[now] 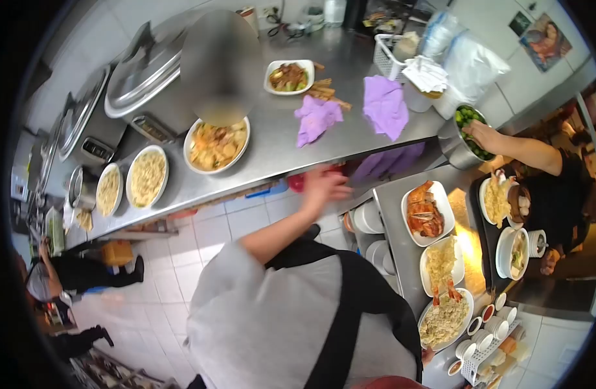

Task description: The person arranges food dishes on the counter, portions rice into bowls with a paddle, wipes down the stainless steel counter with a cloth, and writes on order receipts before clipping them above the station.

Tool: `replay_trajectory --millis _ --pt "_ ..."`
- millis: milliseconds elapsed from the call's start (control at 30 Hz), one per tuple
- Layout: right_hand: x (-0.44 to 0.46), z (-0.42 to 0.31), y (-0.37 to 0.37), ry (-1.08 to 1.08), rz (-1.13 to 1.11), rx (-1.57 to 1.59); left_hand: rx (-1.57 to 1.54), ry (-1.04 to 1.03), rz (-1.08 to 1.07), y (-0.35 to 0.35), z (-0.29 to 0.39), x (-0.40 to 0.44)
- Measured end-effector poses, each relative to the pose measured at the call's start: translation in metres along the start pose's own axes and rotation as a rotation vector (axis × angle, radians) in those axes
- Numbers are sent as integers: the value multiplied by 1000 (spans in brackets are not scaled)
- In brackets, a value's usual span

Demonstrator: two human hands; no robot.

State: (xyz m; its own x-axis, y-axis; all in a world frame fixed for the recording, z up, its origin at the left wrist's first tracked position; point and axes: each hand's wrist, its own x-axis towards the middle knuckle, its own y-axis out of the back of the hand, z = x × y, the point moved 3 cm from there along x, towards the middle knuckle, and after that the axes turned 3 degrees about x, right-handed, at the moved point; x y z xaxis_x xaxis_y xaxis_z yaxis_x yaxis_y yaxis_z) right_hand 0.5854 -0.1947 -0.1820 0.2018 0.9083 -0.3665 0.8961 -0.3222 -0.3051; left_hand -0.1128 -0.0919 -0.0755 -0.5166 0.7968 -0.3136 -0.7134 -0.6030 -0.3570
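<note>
Our left hand (327,189) hangs empty beside the long counter (272,142), fingers loosely apart, while our right hand (427,355), too hidden to tell its grip, meets the rice plate (469,303) at the side table (407,262), probably steadying it.

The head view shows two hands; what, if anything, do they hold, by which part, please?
The left hand holds nothing visible. The right hand, mostly hidden, is at the oval plate's rim; a grip cannot be told.
</note>
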Motion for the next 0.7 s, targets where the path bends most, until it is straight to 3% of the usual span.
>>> replay_trajectory --millis 33,67,100,133,167,200,267,300,400,467,500,567,633,667,700 --pt "-18 -11 -36 20 53 35 -91 -24 -11 55 -12 0" --pt "-41 -28 -92 41 106 70 187 -187 208 118 -19 -2" --pt "-64 -45 -149 64 158 103 -163 -167 398 164 -17 -18" --pt "-63 -45 -152 66 123 168 -266 -190 702 185 9 -28" --pt "-57 -39 -126 97 102 99 -420 -103 559 242 4 -25" --pt "-58 -36 -117 84 97 60 -543 -137 564 236 38 -37" --pt "-53 -44 -119 35 51 2 -298 -285 519 261 57 -35" --pt "-53 -46 -122 21 17 -10 -343 -240 420 298 44 -24" --pt "-56 -56 -139 24 -92 28 -277 -256 417 317 50 -15" --pt "-65 -65 -153 34 -49 84 -270 -173 520 300 53 -25" --pt "-68 -68 -157 50 -42 73 -180 -209 433 276 57 -40" --pt "-76 -72 -157 -15 1 121 -173 -142 422 299 32 -41" --pt "-73 -76 -132 23 330 -127 -218 -62 274 304 4 -53" --pt "-68 -82 -113 95 512 -294 -209 -15 306 280 1 -73" --pt "-64 -102 -111 327 593 -472 -210 33 344 245 1 -87"
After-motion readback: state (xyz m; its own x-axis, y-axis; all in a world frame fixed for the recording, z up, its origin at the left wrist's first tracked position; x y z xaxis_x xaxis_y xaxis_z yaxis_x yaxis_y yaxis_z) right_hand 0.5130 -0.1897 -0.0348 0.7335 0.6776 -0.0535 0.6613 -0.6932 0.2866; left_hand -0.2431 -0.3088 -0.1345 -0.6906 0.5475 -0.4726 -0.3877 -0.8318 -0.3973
